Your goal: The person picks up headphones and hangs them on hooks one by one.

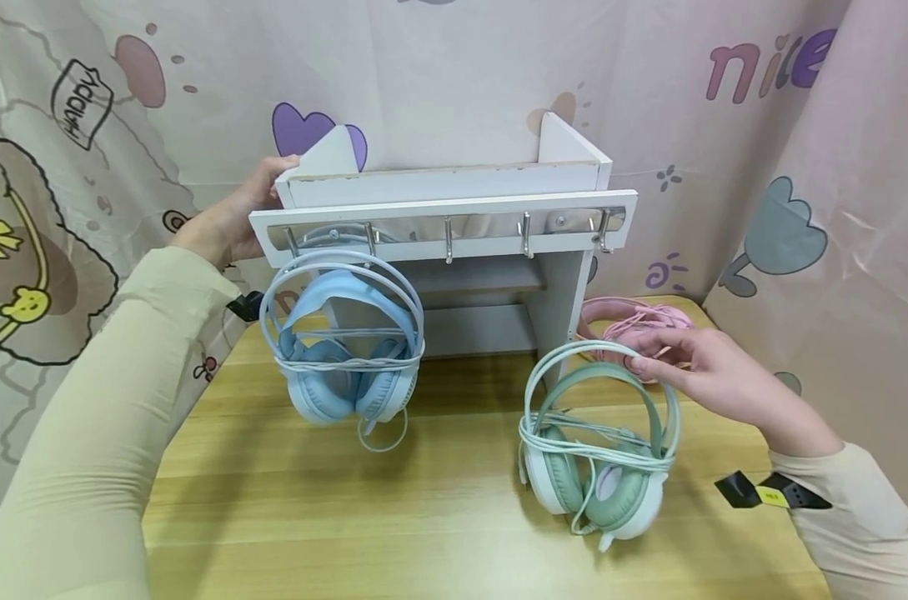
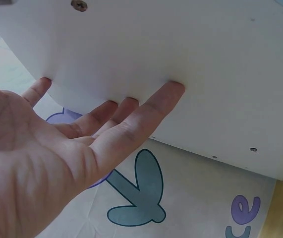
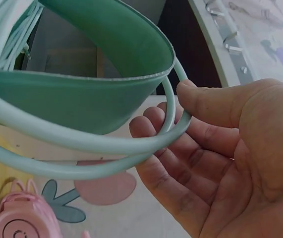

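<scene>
My right hand (image 1: 709, 383) holds the green headphones (image 1: 604, 458) by the top of their thin double headband, thumb on one side and curled fingers on the other. Their cable is wound across the earcups, which hang above the table. With fingers fairly straight, my left hand (image 2: 106, 134) touches the outer side of the white shelf rack (image 1: 454, 183). Blue headphones (image 1: 348, 350), also wrapped in their cable, hang at the left end of the rack's hook rail (image 1: 491, 227). Pink headphones (image 1: 634, 312) lie behind my right hand, partly hidden by it.
Several metal hooks (image 1: 525, 233) line the rail, which overhangs the rack's open shelves (image 1: 484, 329). The rack stands at the back of a wooden table (image 1: 393, 517). A printed curtain (image 1: 454, 75) surrounds the table at the back and sides.
</scene>
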The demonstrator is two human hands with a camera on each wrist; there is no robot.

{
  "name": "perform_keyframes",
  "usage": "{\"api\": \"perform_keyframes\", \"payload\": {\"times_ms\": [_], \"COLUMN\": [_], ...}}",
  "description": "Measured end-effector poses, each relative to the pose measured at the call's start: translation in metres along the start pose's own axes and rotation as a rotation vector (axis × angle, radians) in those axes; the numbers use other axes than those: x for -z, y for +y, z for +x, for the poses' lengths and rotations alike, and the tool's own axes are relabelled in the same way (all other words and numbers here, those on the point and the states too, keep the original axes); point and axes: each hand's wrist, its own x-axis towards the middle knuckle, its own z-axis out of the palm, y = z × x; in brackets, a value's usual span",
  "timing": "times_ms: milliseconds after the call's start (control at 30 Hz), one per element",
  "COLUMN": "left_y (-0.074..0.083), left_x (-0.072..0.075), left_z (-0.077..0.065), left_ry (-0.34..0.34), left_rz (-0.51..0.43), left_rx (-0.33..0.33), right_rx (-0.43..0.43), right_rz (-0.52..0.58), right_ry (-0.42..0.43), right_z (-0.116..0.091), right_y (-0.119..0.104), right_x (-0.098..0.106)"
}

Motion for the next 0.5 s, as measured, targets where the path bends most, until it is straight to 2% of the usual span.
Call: {"api": "perform_keyframes", "payload": {"times_ms": [167,500], "left_y": [-0.001,0.000], "left_x": [0.000,0.001], "left_z": [0.001,-0.001], "left_ry": [0.001,0.012], "left_rz": [0.006,0.023], "left_rx": [-0.006,-0.008], "right_rx": [0.058,0.133], "right_rz": [-0.022,-0.051], "right_ry": [0.035,0.052], "right_z": [0.002,0.011], "right_y": [-0.017,-0.048], "right_x": [0.000,0.002]}}
